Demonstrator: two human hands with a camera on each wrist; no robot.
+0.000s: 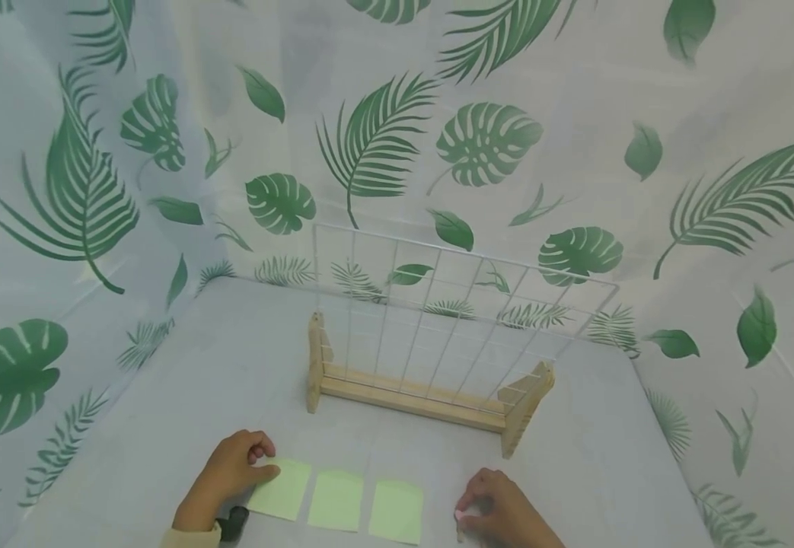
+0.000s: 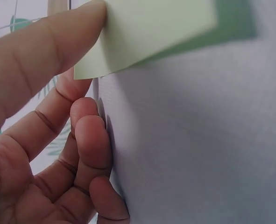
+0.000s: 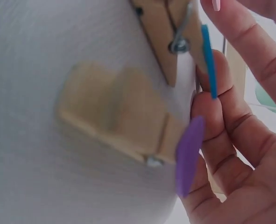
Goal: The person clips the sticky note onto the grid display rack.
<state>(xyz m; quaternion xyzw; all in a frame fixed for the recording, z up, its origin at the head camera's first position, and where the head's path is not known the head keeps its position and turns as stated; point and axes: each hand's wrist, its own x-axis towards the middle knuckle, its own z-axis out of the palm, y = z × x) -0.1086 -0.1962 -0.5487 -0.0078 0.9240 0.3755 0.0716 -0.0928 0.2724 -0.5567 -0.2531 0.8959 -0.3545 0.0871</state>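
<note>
You have three green paper notes (image 1: 336, 500), one wire grid (image 1: 455, 327) and one wooden stand (image 1: 410, 405) with two end pieces (image 1: 528, 407). Your right wrist view shows two wooden clothespins (image 3: 128, 100), plus one pink tip (image 3: 216, 4) of something cut off. You count one left hand (image 1: 235, 466) and one right hand (image 1: 499, 506).

At the head view's lower left, the left hand (image 1: 234, 463) pinches between thumb and index finger, other fingers curled; at lower right, the right hand (image 1: 502, 504) pinches too, fingers bent.
</note>
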